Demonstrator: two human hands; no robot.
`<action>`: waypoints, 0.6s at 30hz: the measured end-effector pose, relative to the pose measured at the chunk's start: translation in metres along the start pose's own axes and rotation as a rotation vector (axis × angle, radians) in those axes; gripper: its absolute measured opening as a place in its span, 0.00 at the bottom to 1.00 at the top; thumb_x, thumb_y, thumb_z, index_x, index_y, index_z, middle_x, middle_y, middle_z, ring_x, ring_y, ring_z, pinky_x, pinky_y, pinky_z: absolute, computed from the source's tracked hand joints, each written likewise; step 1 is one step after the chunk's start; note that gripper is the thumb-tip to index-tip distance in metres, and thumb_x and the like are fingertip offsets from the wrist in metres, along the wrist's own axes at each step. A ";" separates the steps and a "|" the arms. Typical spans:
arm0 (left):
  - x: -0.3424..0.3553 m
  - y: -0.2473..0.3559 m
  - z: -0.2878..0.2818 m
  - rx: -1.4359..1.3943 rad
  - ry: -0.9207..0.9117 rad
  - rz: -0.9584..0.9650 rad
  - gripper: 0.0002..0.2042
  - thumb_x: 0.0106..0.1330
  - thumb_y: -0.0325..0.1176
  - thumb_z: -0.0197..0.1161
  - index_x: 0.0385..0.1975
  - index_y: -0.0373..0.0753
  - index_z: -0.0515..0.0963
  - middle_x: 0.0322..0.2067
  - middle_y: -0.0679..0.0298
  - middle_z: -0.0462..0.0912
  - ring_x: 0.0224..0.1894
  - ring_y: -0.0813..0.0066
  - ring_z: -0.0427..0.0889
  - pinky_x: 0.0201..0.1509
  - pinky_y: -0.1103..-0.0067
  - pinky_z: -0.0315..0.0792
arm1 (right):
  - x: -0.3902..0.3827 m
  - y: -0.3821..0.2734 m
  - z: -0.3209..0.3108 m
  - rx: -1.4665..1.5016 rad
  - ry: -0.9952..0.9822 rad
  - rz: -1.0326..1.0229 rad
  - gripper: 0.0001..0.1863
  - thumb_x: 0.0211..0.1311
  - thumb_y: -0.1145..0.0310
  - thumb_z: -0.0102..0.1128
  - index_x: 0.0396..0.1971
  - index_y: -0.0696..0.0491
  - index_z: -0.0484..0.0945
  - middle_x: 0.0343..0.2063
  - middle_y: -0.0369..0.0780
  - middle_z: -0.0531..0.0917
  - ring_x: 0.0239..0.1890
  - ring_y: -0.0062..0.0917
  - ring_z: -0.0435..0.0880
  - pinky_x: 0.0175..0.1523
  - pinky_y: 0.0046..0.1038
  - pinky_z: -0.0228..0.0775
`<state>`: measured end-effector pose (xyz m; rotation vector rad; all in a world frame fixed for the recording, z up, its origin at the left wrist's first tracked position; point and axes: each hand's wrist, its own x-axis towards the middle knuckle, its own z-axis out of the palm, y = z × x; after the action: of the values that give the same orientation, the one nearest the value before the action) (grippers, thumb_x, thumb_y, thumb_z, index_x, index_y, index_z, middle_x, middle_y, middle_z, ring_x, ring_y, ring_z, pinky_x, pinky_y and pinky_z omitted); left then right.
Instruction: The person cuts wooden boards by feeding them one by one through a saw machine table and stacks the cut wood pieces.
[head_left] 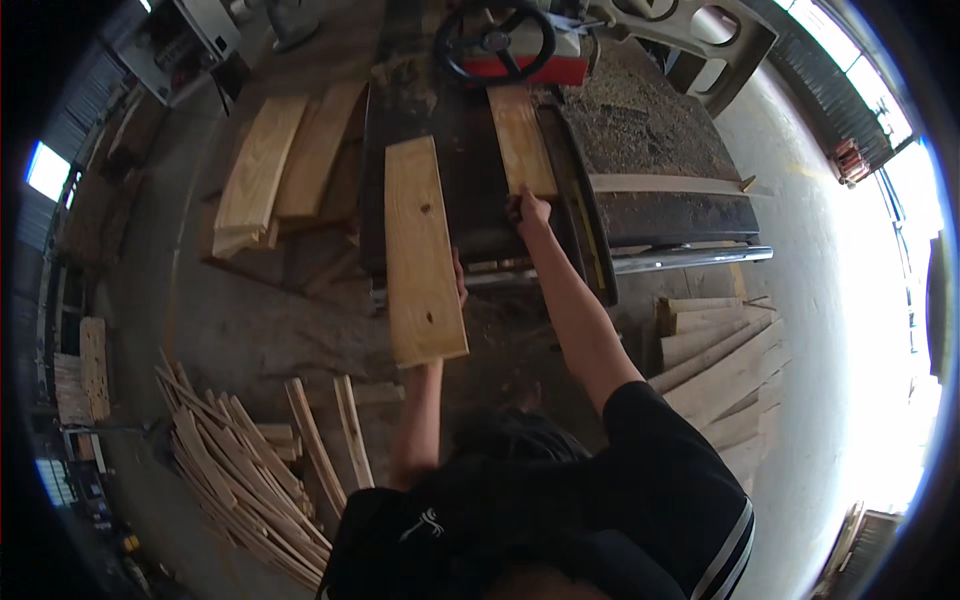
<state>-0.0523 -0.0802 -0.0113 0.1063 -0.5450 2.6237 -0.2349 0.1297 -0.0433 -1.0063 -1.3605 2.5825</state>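
Note:
A pale pine board with two dark knots lies over my left hand, which grips it from beneath. Fingers curl along its right edge, while the palm is hidden. The board's far part extends above the machine's dark metal table. Farther right, a second pine board lies on that table, its far end close to a red machine part. My right hand is closed at this board's near end, with the arm stretched forward.
A black handwheel stands above the red part. Stacked boards sit left of the table. Thin offcut strips lie on the floor at lower left, and planks at right. A metal rail runs along the sawdust-covered table's front.

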 end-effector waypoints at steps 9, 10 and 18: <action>-0.065 -0.012 0.007 -0.007 0.040 0.019 0.45 0.58 0.50 0.67 0.71 0.38 0.51 0.70 0.50 0.51 0.68 0.52 0.57 0.65 0.57 0.60 | 0.001 -0.016 -0.008 -0.096 -0.025 0.037 0.19 0.64 0.59 0.60 0.22 0.61 0.76 0.12 0.37 0.73 0.10 0.22 0.69 0.13 0.26 0.57; -0.071 -0.008 0.007 -0.010 0.026 0.024 0.45 0.58 0.50 0.67 0.71 0.38 0.51 0.70 0.50 0.51 0.68 0.52 0.57 0.65 0.57 0.60 | 0.000 -0.018 -0.005 -0.099 -0.001 0.060 0.19 0.64 0.59 0.61 0.22 0.60 0.76 0.12 0.36 0.72 0.09 0.21 0.68 0.13 0.26 0.58; -0.091 0.002 -0.015 0.585 0.040 0.144 0.41 0.60 0.49 0.66 0.69 0.37 0.57 0.64 0.50 0.64 0.61 0.59 0.70 0.60 0.64 0.68 | 0.077 -0.020 0.022 0.151 -0.045 0.009 0.14 0.62 0.61 0.65 0.28 0.57 0.76 0.15 0.36 0.71 0.11 0.24 0.69 0.15 0.25 0.61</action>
<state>0.0280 -0.1143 -0.0404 0.2007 0.2520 2.8363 -0.3127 0.1520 -0.0594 -0.9394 -1.1515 2.6817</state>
